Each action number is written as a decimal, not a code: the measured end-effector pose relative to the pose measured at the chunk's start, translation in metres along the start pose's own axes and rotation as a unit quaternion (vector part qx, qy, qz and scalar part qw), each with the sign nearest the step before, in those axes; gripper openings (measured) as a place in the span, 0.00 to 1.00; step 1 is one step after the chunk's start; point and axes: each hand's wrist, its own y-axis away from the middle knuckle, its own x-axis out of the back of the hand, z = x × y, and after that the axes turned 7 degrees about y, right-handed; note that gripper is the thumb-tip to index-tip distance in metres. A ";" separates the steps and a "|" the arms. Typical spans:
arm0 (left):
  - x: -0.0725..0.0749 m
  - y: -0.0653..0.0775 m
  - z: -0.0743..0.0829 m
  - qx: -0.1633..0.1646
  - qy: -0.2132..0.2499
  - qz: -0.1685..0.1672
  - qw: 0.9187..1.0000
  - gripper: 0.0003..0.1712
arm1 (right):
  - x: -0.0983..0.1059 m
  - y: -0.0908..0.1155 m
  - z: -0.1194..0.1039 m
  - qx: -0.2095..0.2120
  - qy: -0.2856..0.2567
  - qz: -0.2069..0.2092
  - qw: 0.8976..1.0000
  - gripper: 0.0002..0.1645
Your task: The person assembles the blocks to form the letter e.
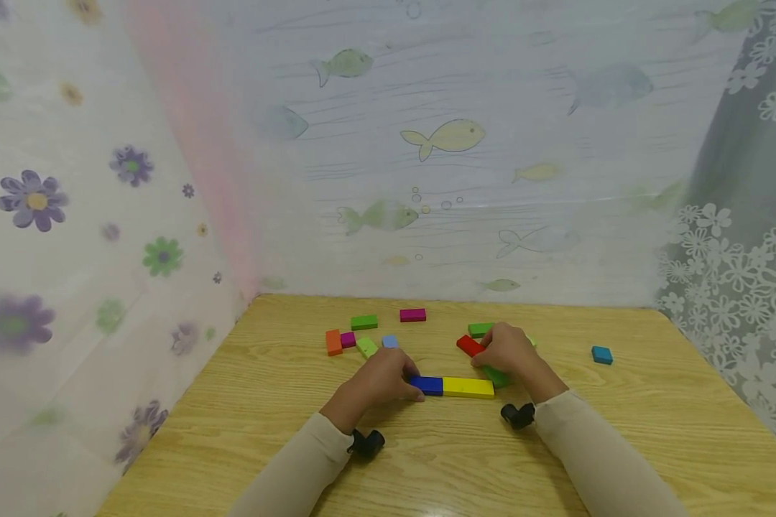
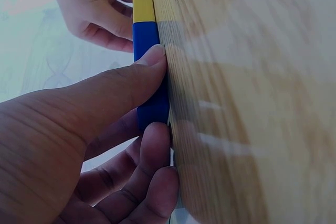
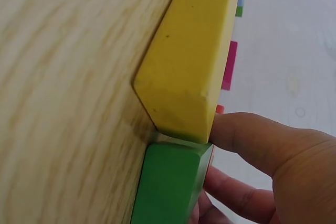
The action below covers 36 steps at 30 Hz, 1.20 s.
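"Beige sleeves (image 1: 291,470) lie nearest, along the bottom edge; going left to right, what does the left hand (image 1: 381,377) have?"

"It pinches the blue block (image 1: 430,386), just below the middle of the frame, thumb on the near side, fingers behind; the block rests on the table (image 1: 440,467), its end against the yellow block (image 1: 468,388) to its right."

"How would those handle?"

"Light and stiff, I'd judge, and hardly fragile; the smooth faces could slide under a dry fingertip, so take the blue across its long sides, as that thumb does; the yellow is longer, so I'd hold it near mid-length, lest it swivel."

"And farther right?"

"The red block (image 1: 468,345) slants into the right hand (image 1: 511,353), right of centre; thumb and fingers seem curled around its near end, though the hand hides much; the green block (image 1: 495,375) sits below that hand, its end close by the yellow's; whether a finger presses it, I can't tell."

"How firm on the red?"

"A light pinch on its sides should do; the teal block (image 1: 601,355) lies well apart, at the right of the frame."
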 end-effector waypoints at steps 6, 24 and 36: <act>0.000 0.000 0.001 0.003 0.001 -0.002 1.000 0.20 | -0.001 -0.001 0.001 0.002 0.002 0.002 1.000 0.28; -0.002 0.001 0.003 0.003 -0.013 0.005 1.000 0.20 | 0.002 0.002 0.003 0.014 0.004 -0.003 1.000 0.32; -0.001 0.002 0.003 0.002 -0.010 0.004 1.000 0.20 | 0.014 0.027 0.017 0.005 -0.037 -0.006 0.999 0.30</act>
